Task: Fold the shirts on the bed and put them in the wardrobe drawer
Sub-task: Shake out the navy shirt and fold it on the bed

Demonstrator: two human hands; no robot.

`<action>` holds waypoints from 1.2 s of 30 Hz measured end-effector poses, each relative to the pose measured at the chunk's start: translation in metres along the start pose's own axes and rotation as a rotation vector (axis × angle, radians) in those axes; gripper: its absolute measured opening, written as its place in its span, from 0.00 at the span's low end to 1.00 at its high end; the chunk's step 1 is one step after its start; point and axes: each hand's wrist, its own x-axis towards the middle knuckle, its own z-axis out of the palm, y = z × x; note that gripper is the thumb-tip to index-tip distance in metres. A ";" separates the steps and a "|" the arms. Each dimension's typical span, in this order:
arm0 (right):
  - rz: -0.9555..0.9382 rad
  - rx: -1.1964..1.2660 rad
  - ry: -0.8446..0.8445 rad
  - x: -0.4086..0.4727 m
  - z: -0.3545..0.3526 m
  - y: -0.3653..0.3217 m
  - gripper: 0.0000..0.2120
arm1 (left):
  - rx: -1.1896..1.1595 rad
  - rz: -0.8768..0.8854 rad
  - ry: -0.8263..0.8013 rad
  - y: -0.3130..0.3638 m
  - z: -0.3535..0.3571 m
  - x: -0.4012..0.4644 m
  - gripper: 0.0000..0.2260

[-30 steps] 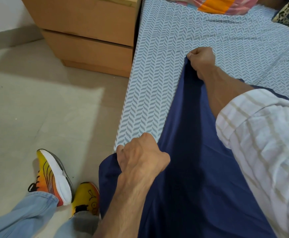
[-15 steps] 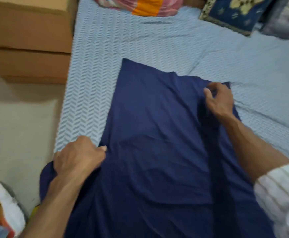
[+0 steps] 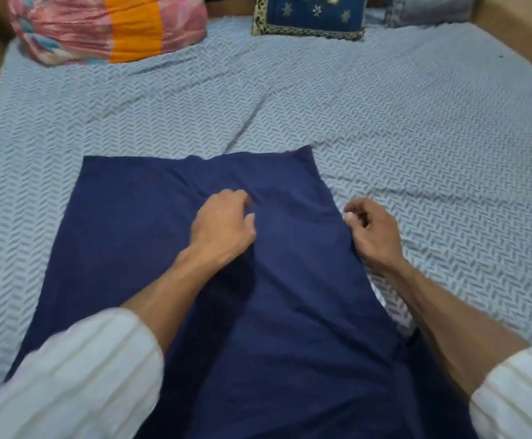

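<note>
A navy blue shirt (image 3: 138, 236) lies spread flat on the bed (image 3: 432, 147), its far hem straight and its near part running out of the bottom of the view. My left hand (image 3: 223, 226) rests on the middle of the shirt, fingers loosely bent and apart, next to a crease. At the shirt's right edge my right hand (image 3: 372, 232) has its fingers curled around the fabric edge. Both forearms come out of white striped sleeves. No drawer is in view.
The bed has a grey-blue chevron sheet. At its head lie a pink and orange pillow (image 3: 106, 26), a dark blue star-patterned cushion (image 3: 309, 17) and a grey pillow (image 3: 432, 7). A wooden frame (image 3: 527, 42) borders the bed at far right.
The view swung right from the floor and bedside to over the bed. My left hand left the shirt's near left corner for its middle. My right hand shifted to the right edge.
</note>
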 end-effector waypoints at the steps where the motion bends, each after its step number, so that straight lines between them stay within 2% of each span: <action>1: -0.019 0.015 0.015 0.002 0.001 0.006 0.06 | -0.045 0.057 -0.016 0.020 0.012 0.028 0.12; 5: -0.065 0.066 0.069 0.004 0.005 0.015 0.07 | -0.150 0.141 -0.049 0.082 0.034 0.114 0.16; 10: -0.054 0.141 0.081 0.001 0.008 0.014 0.06 | 0.077 -0.001 -0.122 0.104 0.036 0.163 0.22; 14: -0.073 0.153 0.112 -0.001 0.006 0.015 0.03 | 0.245 -0.095 -0.140 0.105 0.029 0.169 0.18; 18: -0.083 0.198 0.119 -0.004 0.007 0.011 0.03 | 0.098 -0.179 -0.212 0.099 0.026 0.169 0.16; 22: -0.105 0.207 0.126 -0.005 0.007 0.012 0.04 | 0.081 -0.143 -0.245 0.102 0.030 0.170 0.10; 28: -0.114 0.212 0.138 -0.004 0.009 0.015 0.03 | -0.081 -0.113 -0.091 0.110 0.031 0.177 0.08; 33: -0.099 0.181 0.130 -0.004 0.011 0.015 0.08 | 0.050 0.096 0.075 0.116 0.036 0.181 0.07; 36: -0.100 0.193 0.151 -0.004 0.012 0.017 0.09 | -0.021 0.058 0.043 0.120 0.039 0.183 0.06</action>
